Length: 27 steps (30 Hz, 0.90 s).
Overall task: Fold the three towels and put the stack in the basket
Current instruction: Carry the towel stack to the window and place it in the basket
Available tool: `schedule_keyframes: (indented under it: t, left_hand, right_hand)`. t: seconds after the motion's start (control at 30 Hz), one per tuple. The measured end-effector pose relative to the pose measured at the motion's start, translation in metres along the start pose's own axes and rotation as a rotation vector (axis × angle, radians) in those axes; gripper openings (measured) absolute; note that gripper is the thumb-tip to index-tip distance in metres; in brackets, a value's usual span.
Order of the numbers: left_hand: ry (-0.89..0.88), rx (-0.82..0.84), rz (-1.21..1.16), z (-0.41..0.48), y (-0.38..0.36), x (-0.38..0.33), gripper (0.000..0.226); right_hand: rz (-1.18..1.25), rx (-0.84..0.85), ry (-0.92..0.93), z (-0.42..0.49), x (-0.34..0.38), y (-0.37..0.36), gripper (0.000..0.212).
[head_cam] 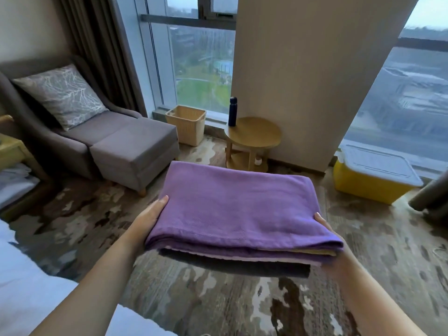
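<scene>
**A:** Entry one: the stack (237, 214). Purple towel on top, with a yellow edge and a dark grey layer under it. Where do we log it?

**B:** In the air, well short of the basket (186, 123), on our side of it.

**A:** Entry two: hands.

**B:** Left hand (150, 219) at the stack's left edge, right hand (332, 241) at its right near corner. Each thumb lies on the purple cloth. The fingers go underneath and are hidden, so we judge that both hands clamp the stack between thumb and fingers.

**A:** Handling note?

**B:** Folding looks done, so the carry is our step. We should hold the stack level with even pressure, as the grey layer sags at the near edge and could slide out. The footstool (133, 154) stands just left of the basket and the round table (253, 137) just right of it, so we go in between. The basket's mouth looks narrower than the stack, so we lower it squarely and expect to bend it.
</scene>
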<state>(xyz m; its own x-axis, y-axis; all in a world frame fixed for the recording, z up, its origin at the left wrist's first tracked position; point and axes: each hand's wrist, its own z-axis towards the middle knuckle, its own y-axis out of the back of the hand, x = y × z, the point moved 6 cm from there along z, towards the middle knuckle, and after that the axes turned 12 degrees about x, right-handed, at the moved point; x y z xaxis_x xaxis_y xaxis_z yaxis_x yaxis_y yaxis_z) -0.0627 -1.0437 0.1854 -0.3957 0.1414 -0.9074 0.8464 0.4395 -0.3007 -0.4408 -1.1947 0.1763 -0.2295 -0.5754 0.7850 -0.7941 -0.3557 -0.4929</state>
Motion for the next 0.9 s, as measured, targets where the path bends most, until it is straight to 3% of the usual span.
schedule_keyframes:
  t: [0.27,0.47,0.67,0.9]
  left_hand:
    - [-0.048,0.01,-0.021,0.174,0.012,-0.082,0.03]
    - [-0.022,0.073,-0.09,0.281,0.017,-0.09,0.042]
    - [0.014,-0.084,-0.091,0.402,0.03,-0.104,0.042]
    - [-0.088,-0.107,-0.149,0.523,0.038,-0.193,0.035]
  right_hand:
    - [-0.016,0.016,0.016,0.172,0.095,-0.043,0.048]
    - [0.003,0.059,0.015,0.298,0.134,-0.041,0.042]
    - [-0.037,0.045,-0.109,0.445,0.176,-0.042,0.04]
    - [-0.08,0.151,-0.093,0.598,0.26,-0.093,0.05]
